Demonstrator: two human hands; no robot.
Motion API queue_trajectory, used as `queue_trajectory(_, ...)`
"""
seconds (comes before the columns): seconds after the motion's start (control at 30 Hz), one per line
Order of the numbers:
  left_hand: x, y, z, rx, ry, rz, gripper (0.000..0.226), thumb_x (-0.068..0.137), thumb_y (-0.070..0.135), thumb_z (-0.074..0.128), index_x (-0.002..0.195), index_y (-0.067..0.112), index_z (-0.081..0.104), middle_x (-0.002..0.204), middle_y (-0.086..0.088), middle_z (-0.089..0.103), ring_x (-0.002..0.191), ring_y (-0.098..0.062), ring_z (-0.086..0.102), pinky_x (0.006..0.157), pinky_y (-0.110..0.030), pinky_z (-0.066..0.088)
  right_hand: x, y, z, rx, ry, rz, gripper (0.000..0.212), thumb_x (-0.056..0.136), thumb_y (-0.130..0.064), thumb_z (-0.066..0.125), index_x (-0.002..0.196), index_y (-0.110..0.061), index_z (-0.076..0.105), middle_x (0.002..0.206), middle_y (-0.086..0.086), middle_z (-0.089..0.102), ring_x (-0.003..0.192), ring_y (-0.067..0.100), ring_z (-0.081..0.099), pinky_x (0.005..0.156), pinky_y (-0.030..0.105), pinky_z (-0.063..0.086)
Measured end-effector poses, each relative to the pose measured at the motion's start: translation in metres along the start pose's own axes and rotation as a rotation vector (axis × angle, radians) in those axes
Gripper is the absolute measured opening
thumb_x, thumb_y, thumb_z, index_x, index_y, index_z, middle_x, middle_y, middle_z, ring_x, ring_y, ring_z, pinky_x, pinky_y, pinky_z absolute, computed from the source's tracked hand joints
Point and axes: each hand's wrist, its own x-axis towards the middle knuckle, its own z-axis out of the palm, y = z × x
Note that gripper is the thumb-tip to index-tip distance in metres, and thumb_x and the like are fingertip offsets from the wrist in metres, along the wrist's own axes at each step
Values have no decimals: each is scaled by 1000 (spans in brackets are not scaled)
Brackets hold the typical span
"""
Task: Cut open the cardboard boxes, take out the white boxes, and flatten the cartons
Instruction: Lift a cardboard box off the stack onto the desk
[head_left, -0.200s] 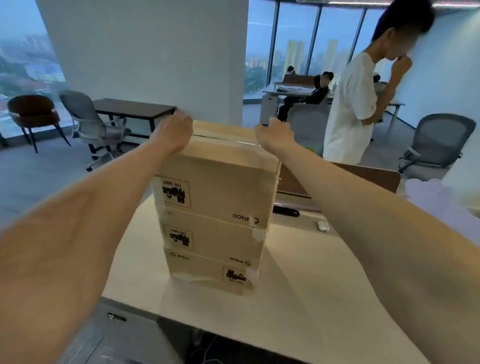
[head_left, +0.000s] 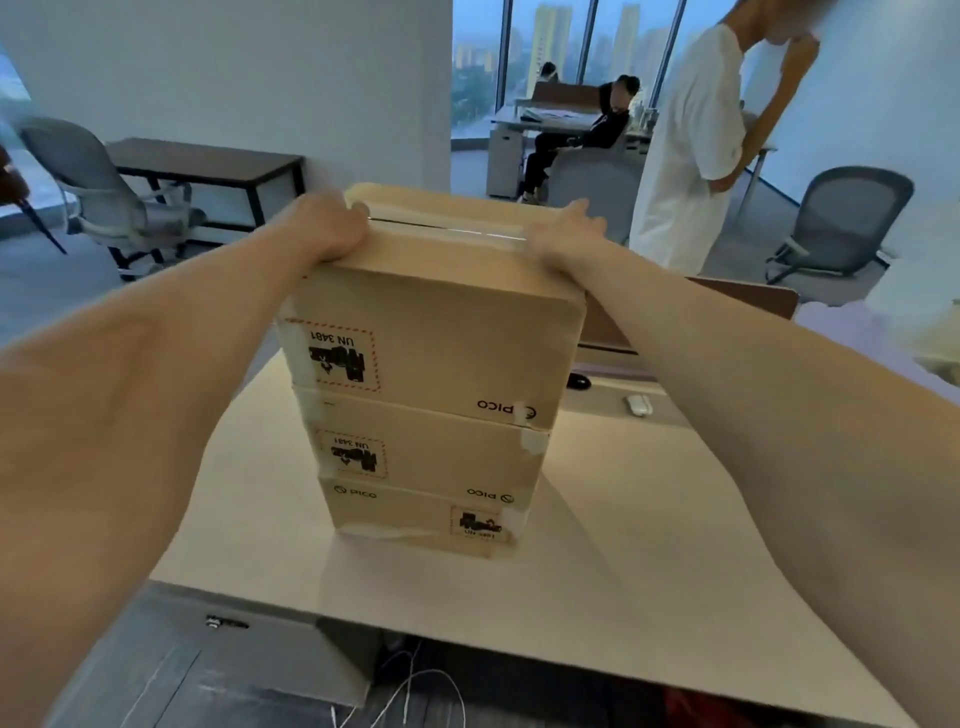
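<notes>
Top box (head_left: 436, 332): the uppermost of three sealed cartons stacked at the middle of the table (head_left: 649, 545), label facing you upside down.
Tape seam (head_left: 452, 231): uncut, running left to right across the lid between your hands.
Left hand (head_left: 332, 228): on the lid's left edge by the seam, fingers curled down over the side and gripping the cardboard.
Right hand (head_left: 563, 234): on the lid's right edge. It is blurred, so you cannot tell whether its fingers are curled or flat.
Change: a moment ago both hands sat at these same upper corners. Only your view has drawn nearer, and the top box rests square on the middle box (head_left: 431, 452) as before.
Meaning: likely you are about to lift or steady this carton. No blade shows, no white boxes are out, and nothing is flattened, so the task looks barely begun.
Bottom box (head_left: 415, 519): taped, bearing the stack.
Far side: a small white object (head_left: 639, 404) lies on the table to the right. Beyond it stands a person in a white shirt (head_left: 685, 140), and another person (head_left: 597, 130) sits by the windows.
</notes>
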Motion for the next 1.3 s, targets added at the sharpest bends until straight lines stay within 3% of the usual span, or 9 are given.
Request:
queue_trajectory(0.13, 25, -7, -3, -2, -56, -84, 58, 102, 40, 30, 143, 1, 38, 146, -23, 42, 129, -39, 44, 108, -45, 37, 12, 4, -2, 40, -23, 38, 53, 100, -35, 43, 141, -1, 38, 137, 9, 46, 127, 32, 45, 104, 35, 37)
queue_trajectory(0.2, 26, -9, -2, 12, -54, -87, 59, 101, 42, 30, 143, 2, 39, 145, -22, 43, 129, -40, 44, 107, -47, 39, 14, 8, 0, 124, -65, 77, 58, 98, -42, 47, 138, -2, 40, 124, 5, 47, 120, 28, 50, 102, 33, 41)
queue_trajectory(0.43, 7, -1, -15, 45, -39, -76, 49, 96, 41, 43, 130, 5, 50, 131, -19, 53, 117, -38, 52, 90, -42, 44, -9, 9, -13, 210, -123, 63, 49, 100, -33, 44, 142, -8, 44, 144, 12, 47, 132, 28, 45, 109, 37, 37)
queue_trajectory(0.63, -29, 59, -31, 82, 47, 14, 34, 97, 33, 49, 115, 4, 53, 108, -15, 52, 92, -31, 48, 72, -35, 35, -29, 56, -49, 349, -70, 166, 61, 89, -39, 56, 140, -8, 42, 136, 11, 53, 115, 28, 57, 99, 39, 48)
queue_trajectory(0.73, -45, 108, -33, 60, 101, 98, 30, 94, 36, 52, 103, 7, 53, 117, -16, 58, 104, -36, 56, 77, -35, 41, -57, 87, -89, 416, -36, 156, 43, 102, -24, 41, 139, -1, 45, 141, 18, 48, 127, 34, 48, 107, 43, 40)
queue_trajectory(0.83, -62, 161, -22, 24, 78, 154, 41, 94, 36, 50, 121, 5, 52, 126, -20, 54, 116, -39, 52, 88, -40, 43, -77, 131, -134, 410, 46, 220, 43, 101, -32, 46, 136, -7, 45, 136, 10, 51, 119, 29, 53, 97, 39, 46)
queue_trajectory(1.0, -98, 256, 30, -61, -6, 259, 51, 96, 38, 47, 132, 1, 46, 132, -22, 51, 118, -40, 50, 89, -41, 41, -98, 220, -207, 361, 124, 287, 43, 102, -29, 43, 138, -7, 43, 137, 11, 50, 124, 29, 51, 105, 41, 42)
queue_trajectory(1.2, -128, 329, 100, -147, -87, 228, 55, 97, 41, 43, 135, 0, 43, 136, -22, 48, 121, -40, 49, 89, -40, 41, -86, 321, -240, 407, 176, 323, 53, 95, -30, 52, 140, -7, 36, 123, 8, 50, 105, 28, 54, 87, 40, 48)
queue_trajectory(1.3, -143, 341, 139, -142, -116, 161, 55, 97, 40, 40, 136, 1, 43, 138, -22, 48, 124, -40, 47, 93, -41, 41, -70, 367, -224, 376, 170, 313, 64, 83, -41, 56, 136, -9, 40, 126, 9, 47, 111, 27, 50, 98, 41, 45)
